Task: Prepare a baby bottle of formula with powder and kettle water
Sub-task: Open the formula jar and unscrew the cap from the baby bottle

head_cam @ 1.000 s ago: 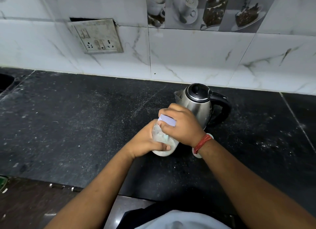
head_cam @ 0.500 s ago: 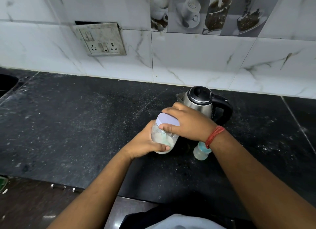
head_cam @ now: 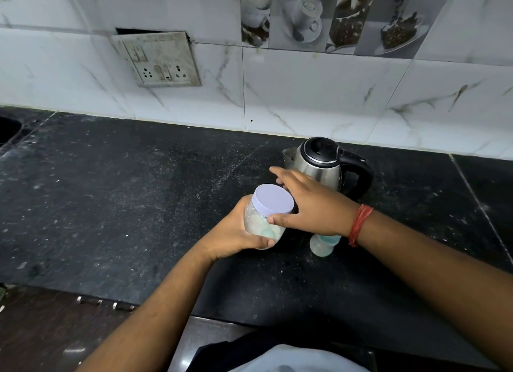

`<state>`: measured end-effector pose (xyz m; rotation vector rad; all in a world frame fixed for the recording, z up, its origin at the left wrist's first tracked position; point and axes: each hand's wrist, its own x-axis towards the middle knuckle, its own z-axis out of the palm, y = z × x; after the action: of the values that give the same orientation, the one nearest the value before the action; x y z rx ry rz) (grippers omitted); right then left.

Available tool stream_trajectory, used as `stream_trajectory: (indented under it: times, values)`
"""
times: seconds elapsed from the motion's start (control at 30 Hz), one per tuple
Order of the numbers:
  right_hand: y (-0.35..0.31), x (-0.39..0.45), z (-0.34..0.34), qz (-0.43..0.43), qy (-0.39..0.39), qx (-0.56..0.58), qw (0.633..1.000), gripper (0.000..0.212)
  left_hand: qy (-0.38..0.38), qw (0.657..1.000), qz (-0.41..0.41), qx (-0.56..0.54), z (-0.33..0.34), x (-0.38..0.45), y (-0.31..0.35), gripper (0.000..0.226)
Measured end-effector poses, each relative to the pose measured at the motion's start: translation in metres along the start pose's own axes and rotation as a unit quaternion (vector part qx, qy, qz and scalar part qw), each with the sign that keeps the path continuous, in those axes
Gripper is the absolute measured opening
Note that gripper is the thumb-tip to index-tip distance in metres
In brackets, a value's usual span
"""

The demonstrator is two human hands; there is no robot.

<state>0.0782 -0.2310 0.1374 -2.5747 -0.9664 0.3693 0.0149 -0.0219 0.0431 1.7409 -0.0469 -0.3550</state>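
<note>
left hand round a clear plastic jar, smooth lilac lid; right hand splayed, thumb perhaps touching

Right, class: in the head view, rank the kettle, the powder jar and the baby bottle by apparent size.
1. kettle
2. powder jar, lifted nearer the camera, so unsure
3. baby bottle, partly hidden by the wrist

Clear powder jar, lavender lid on, tilted; steel kettle upright behind; baby bottle beside it.
</note>
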Motion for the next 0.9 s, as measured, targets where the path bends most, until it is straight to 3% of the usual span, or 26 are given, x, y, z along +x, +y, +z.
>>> stream_trajectory:
  times: [0.17, 0.37, 0.43, 0.63, 0.9]
  values:
    - [-0.005, 0.001, 0.034, 0.043, 0.097, 0.17, 0.98, 0.111, 0.0, 1.0, -0.003, -0.004, 0.001, 0.0, 0.001, 0.101]
    - [0.0, -0.012, 0.036, 0.006, 0.056, 0.38, 0.923, 0.103, -0.009, 1.0, -0.001, -0.012, 0.005, 0.0, 0.0, 0.102]
    - [-0.001, -0.012, 0.036, 0.009, 0.068, 0.387, 0.919, 0.104, -0.008, 1.0, 0.0, -0.014, 0.006, 0.002, 0.001, 0.105]
    - [0.0, -0.005, 0.044, 0.08, 0.148, 0.254, 0.952, 0.114, -0.014, 1.0, 0.004, -0.019, 0.009, 0.006, 0.005, 0.1]
    - [0.001, -0.009, 0.039, 0.034, 0.088, 0.373, 0.923, 0.103, -0.002, 1.0, -0.001, -0.01, 0.005, 0.008, 0.002, 0.107]
